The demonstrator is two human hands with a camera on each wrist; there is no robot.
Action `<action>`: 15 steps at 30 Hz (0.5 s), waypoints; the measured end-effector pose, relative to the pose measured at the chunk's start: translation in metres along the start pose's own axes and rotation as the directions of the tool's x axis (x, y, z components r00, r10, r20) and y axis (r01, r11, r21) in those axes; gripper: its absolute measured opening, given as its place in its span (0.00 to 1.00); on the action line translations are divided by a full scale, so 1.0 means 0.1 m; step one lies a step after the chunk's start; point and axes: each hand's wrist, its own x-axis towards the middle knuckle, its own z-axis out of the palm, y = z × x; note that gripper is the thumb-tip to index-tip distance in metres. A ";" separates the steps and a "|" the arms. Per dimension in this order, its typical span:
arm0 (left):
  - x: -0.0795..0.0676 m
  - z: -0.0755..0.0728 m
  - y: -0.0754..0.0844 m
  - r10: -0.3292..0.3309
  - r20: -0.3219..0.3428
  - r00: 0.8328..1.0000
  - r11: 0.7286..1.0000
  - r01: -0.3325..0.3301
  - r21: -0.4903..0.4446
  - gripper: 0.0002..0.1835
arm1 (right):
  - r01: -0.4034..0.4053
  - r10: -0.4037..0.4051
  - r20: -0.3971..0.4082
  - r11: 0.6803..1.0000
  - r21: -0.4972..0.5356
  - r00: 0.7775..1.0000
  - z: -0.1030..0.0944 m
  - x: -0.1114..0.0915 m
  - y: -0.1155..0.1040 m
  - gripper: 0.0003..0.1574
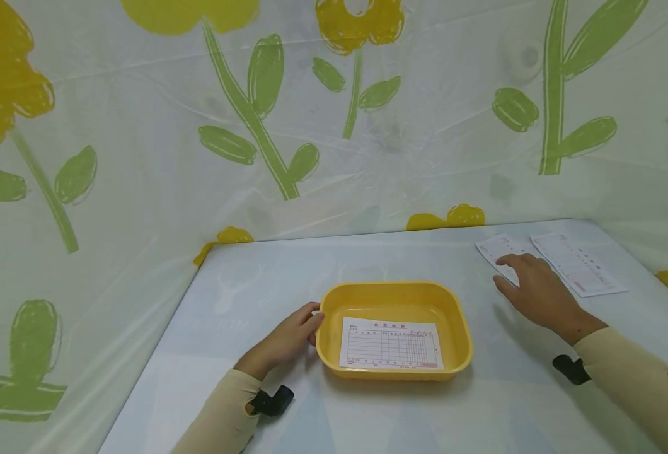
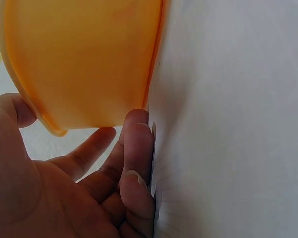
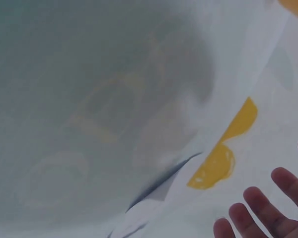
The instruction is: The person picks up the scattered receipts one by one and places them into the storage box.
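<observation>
A yellow plastic tray (image 1: 393,301) stands on the table with a printed form sheet (image 1: 391,347) lying flat inside. My left hand (image 1: 288,337) holds the tray by its left end. In the left wrist view the thumb rests against the rim of the tray (image 2: 89,59), while the fingers reach low along its wall. To the right, my right hand (image 1: 538,296) hovers with fingers spread and nothing in them. It partly covers a printed sheet (image 1: 486,247). Beside that, slightly farther right, lies a second printed sheet (image 1: 580,265). In the right wrist view the fingers (image 3: 268,210) are apart.
The pale table (image 1: 243,302) meets a hanging curtain (image 1: 158,145) with green and yellow flower prints along its back and left edges. Both sheets at the right lie near the table's back right corner.
</observation>
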 end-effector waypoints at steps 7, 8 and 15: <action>0.00 0.00 0.02 -0.002 -0.002 1.000 1.000 0.002 0.005 0.21 | -0.034 0.035 0.022 0.999 -0.015 0.999 -0.04 0.01 0.22 0.26; 0.00 -0.01 0.02 -0.004 -0.002 1.000 1.000 0.004 0.005 0.21 | -0.038 0.038 0.028 0.999 -0.016 0.999 -0.05 0.01 0.25 0.25; 0.00 0.00 0.01 -0.011 -0.003 1.000 1.000 0.011 -0.002 0.20 | -0.081 0.083 0.083 0.996 -0.027 0.993 -0.09 0.04 0.39 0.26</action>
